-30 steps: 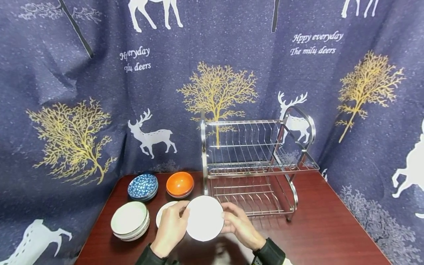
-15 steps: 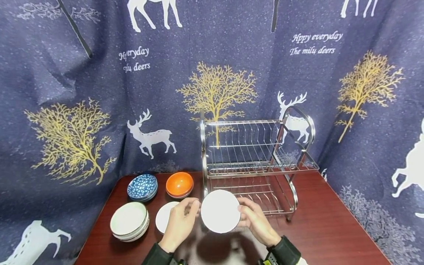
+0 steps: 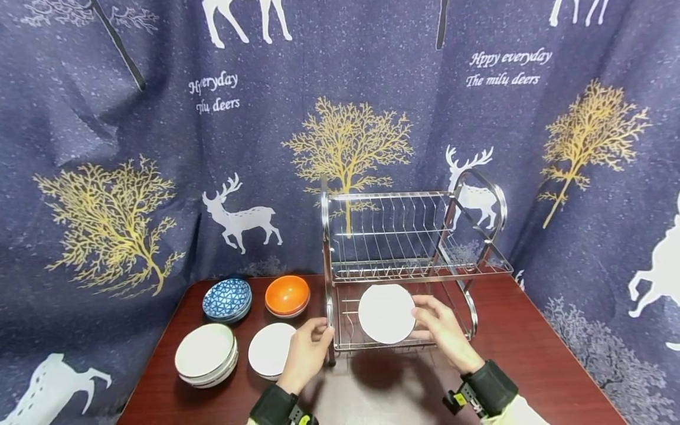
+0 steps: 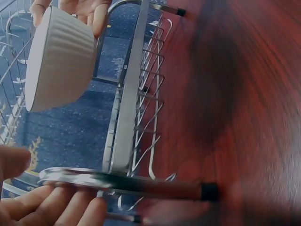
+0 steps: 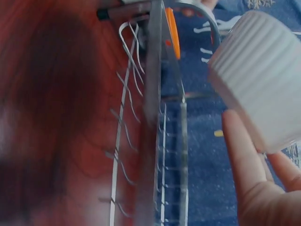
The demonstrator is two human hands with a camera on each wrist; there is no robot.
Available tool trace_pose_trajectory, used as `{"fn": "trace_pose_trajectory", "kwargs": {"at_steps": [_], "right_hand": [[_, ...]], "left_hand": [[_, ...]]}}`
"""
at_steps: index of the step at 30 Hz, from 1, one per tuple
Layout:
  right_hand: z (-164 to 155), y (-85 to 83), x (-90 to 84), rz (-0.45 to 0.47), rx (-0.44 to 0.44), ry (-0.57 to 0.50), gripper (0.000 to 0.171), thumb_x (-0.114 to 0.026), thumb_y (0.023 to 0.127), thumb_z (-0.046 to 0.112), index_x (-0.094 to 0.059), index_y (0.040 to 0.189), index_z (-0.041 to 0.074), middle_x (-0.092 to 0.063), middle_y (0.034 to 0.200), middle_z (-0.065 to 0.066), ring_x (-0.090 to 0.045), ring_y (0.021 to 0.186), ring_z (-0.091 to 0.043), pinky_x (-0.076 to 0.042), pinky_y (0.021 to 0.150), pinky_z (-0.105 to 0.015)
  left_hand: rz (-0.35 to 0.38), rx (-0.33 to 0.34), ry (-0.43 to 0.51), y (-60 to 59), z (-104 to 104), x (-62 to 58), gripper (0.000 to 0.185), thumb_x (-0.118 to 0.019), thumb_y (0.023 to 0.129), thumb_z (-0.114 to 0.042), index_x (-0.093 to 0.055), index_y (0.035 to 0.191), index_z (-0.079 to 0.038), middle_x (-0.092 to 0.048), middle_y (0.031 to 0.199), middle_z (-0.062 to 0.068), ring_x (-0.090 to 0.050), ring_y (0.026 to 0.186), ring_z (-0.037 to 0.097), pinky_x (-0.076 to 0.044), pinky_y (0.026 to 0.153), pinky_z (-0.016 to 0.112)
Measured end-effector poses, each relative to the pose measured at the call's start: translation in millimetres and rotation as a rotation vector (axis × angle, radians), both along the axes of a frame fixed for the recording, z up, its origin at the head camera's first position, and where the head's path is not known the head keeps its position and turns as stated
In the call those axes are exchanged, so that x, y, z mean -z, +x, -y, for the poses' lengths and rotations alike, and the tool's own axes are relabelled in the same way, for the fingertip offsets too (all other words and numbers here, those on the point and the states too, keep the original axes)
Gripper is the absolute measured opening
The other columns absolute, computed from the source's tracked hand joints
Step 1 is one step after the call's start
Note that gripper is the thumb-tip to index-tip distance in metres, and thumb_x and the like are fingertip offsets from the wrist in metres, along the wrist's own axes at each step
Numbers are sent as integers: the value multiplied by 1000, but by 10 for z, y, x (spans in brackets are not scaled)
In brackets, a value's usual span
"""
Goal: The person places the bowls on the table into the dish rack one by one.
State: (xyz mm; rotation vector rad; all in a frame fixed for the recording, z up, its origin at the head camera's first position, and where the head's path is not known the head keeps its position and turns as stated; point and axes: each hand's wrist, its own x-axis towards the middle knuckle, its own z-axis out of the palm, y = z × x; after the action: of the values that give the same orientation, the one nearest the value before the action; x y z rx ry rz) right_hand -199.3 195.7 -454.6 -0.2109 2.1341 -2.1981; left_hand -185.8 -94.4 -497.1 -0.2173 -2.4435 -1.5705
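Note:
In the head view a white bowl (image 3: pixel 386 314) is held tilted before the rack's lower tier, its inside facing me. My right hand (image 3: pixel 443 330) pinches its right edge between thumb and fingers. Ribbed outer walls show on the bowl (image 4: pixel 63 59) in the left wrist view. My left hand (image 3: pixel 308 354) is at the front left post of the chrome dish rack (image 3: pixel 329 283). Up close, its fingers (image 4: pixel 66 207) curl at the rack's tube with the thumb on the other side.
Left on the red-brown table (image 3: pixel 536 354) stand a blue patterned bowl stack (image 3: pixel 227 300), orange bowls (image 3: pixel 287 295), pale green-rimmed bowls (image 3: pixel 206 352) and white bowls (image 3: pixel 271 349). The rack's upper tier (image 3: pixel 393 236) overhangs the lower one. A deer-print curtain (image 3: pixel 297 147) hangs behind.
The white bowl has moved right and away from me to the rack in my right hand. My left hand has let go of the bowl and moved to the rack's left post.

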Motion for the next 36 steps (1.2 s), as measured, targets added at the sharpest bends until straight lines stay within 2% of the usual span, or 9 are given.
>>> {"fn": "trace_pose_trajectory", "kwargs": {"at_steps": [5, 10, 13, 16, 19, 23, 28, 32, 36], "right_hand": [[-77, -134, -44, -7, 90, 121, 42, -61, 94, 18, -47, 126, -5, -60, 105, -23, -66, 85, -26, -54, 76, -47], [-105, -264, -66, -21, 148, 214, 45, -64, 92, 21, -48, 126, -4, -61, 105, -24, -66, 84, -25, -56, 75, -41], [-111, -335, -97, -40, 184, 300, 48, -66, 91, 24, -50, 124, -5, -63, 101, -24, -68, 79, -24, -57, 70, -36], [-124, -417, -130, -101, 209, 419, 52, -68, 89, 28, -51, 125, -5, -65, 98, -24, -68, 73, -25, -57, 65, -34], [-139, -499, -156, -216, 225, 573, 52, -69, 87, 30, -52, 125, -1, -65, 101, -21, -68, 78, -26, -55, 67, -35], [-143, -595, -170, -375, 250, 759, 46, -69, 86, 34, -58, 117, 3, -64, 102, -15, -64, 86, -26, -51, 71, -38], [-132, -706, -148, -471, 268, 831, 43, -73, 83, 31, -61, 115, 4, -66, 99, -13, -59, 84, -25, -47, 71, -38], [-121, -759, -148, -492, 281, 896, 50, -74, 80, 26, -56, 119, -1, -64, 105, -20, -58, 96, -33, -47, 81, -45], [-114, -797, -144, -502, 275, 947, 61, -74, 80, 26, -48, 128, -2, -55, 116, -26, -52, 107, -40, -43, 89, -52]], "left_hand": [[14, -106, 43, -49, -62, 64, 20, -65, 91, -15, -67, 105, -2, -69, 88, 8, -66, 75, 17, -53, 66, 27], [32, -154, 73, -72, -94, 93, 17, -65, 90, -11, -68, 103, 0, -69, 83, 6, -64, 69, 15, -51, 59, 25], [36, -156, 66, -82, -96, 105, 16, -65, 91, -10, -68, 101, 1, -69, 80, 4, -63, 68, 12, -49, 59, 24], [31, -140, 63, -90, -93, 110, 14, -64, 91, -10, -68, 99, 1, -68, 78, 3, -60, 66, 10, -48, 59, 24], [28, -129, 45, -99, -93, 115, 13, -63, 92, -11, -68, 97, -1, -67, 76, 1, -58, 64, 9, -47, 59, 24], [42, -114, 40, -109, -97, 135, 12, -62, 93, -13, -68, 96, -3, -67, 76, -1, -57, 64, 8, -46, 59, 23], [46, -94, 66, -105, -95, 132, 13, -63, 92, -14, -68, 94, -2, -68, 74, 1, -57, 61, 7, -46, 55, 21], [41, -79, 65, -105, -92, 122, 12, -62, 93, -13, -67, 94, -2, -68, 75, 4, -56, 59, 6, -45, 53, 21], [34, -84, 47, -105, -93, 117, 10, -62, 93, -13, -68, 91, -5, -68, 73, 1, -54, 59, 5, -45, 53, 21]]}}
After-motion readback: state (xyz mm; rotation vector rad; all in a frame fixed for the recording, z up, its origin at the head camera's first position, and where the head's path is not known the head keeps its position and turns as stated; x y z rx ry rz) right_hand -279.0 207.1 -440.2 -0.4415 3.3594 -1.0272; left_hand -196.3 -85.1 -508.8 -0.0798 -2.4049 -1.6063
